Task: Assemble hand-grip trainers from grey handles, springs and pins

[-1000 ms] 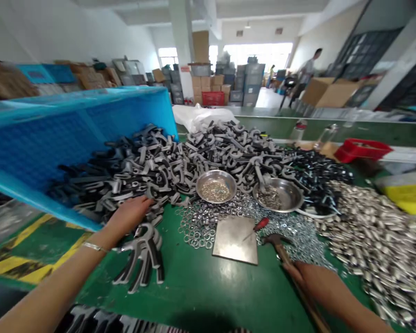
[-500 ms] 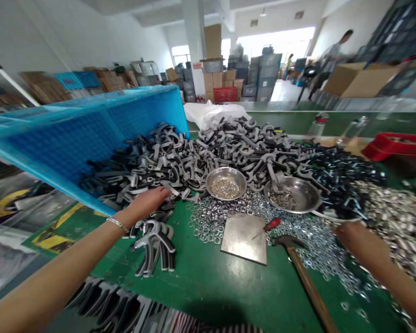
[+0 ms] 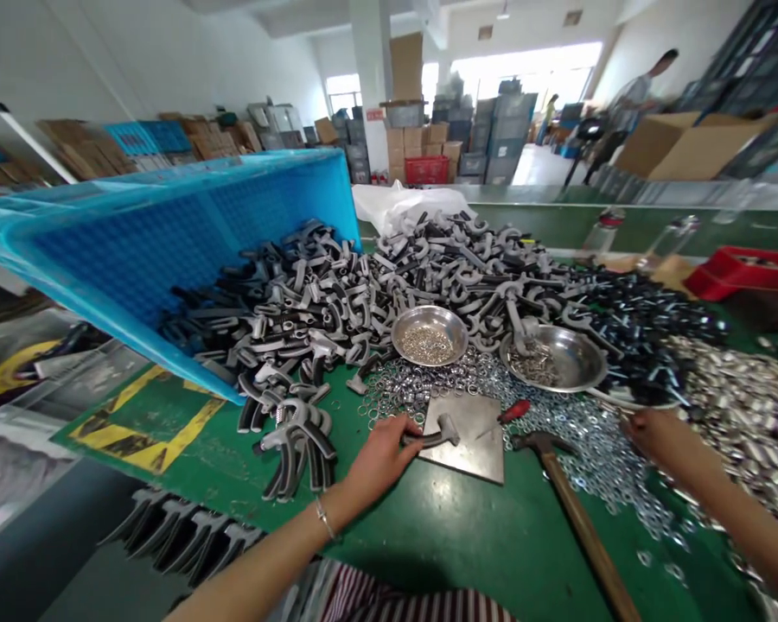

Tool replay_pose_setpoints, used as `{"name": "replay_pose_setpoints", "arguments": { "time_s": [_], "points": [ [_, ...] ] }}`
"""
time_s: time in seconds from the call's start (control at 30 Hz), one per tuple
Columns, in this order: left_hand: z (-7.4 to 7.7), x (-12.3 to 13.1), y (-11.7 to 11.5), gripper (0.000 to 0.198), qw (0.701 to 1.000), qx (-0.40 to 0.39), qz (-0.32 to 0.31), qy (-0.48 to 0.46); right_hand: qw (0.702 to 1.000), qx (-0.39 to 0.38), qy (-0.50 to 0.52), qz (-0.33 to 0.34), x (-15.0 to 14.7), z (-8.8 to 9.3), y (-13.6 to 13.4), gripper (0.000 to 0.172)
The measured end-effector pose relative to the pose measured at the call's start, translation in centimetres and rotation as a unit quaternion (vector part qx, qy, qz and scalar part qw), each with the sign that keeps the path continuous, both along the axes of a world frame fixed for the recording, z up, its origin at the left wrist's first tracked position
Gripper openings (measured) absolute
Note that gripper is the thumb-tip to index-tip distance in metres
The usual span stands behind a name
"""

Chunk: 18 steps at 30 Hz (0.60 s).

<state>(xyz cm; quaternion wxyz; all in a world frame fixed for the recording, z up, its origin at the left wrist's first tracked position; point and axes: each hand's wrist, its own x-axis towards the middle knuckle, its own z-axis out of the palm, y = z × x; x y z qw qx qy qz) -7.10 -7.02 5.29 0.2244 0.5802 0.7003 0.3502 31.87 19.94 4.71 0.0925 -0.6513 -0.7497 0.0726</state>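
My left hand (image 3: 384,458) is closed on the dark end of a grey-and-black curved handle part (image 3: 449,429), whose grey head lies over the flat metal plate (image 3: 473,465). A red-handled screwdriver (image 3: 514,410) rests with its tip on that plate. My right hand (image 3: 662,439) is closed at the edge of the small bright washers (image 3: 606,462), beside the pile of black parts with metal pins (image 3: 648,376). What its fingers hold, if anything, is hidden. Between the hands a hammer (image 3: 577,501) with a wooden handle lies on the green table.
A tipped blue crate (image 3: 188,229) spills handle parts (image 3: 337,311) across the back. Two steel bowls (image 3: 429,358) (image 3: 587,358) hold small metal pieces. Silver cylindrical parts (image 3: 745,415) heap up at the right. Several handle parts (image 3: 298,449) are stacked at the left. A red bin (image 3: 745,276) stands behind.
My left hand has moved right and nearer, from the handle pile to the metal plate, bringing one handle part. My right hand stays in nearly the same place.
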Motion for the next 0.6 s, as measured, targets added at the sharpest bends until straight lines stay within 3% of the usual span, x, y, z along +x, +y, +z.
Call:
{"name": "replay_pose_setpoints", "arguments": {
  "time_s": [0.1,0.2,0.3,0.43,0.5,0.6],
  "points": [
    [-0.1,1.5,1.1,0.036,0.976,0.003,-0.102,0.192,0.991,-0.064,0.121,0.004,0.1,0.9,0.4,0.014],
    [0.4,2.9,3.0,0.037,0.942,-0.029,-0.143,0.301,0.967,-0.087,0.236,0.021,-0.2,2.3,-0.1,0.038],
    [1.1,4.1,4.9,0.034,0.956,-0.055,-0.127,0.257,0.944,-0.12,0.301,0.068,-0.8,3.7,-1.7,0.049],
    [2.2,6.3,6.9,0.035,0.98,-0.013,-0.144,0.14,0.903,-0.206,0.355,0.128,-2.9,4.3,-6.2,0.043],
    [2.1,8.2,8.0,0.028,0.959,0.016,-0.207,0.193,0.867,-0.252,0.408,0.132,-4.5,3.7,-9.0,0.041],
    [0.9,11.3,9.6,0.013,0.903,0.028,-0.29,0.317,0.821,-0.278,0.486,0.112,-6.4,2.2,-12.6,0.04]
  ]
}}
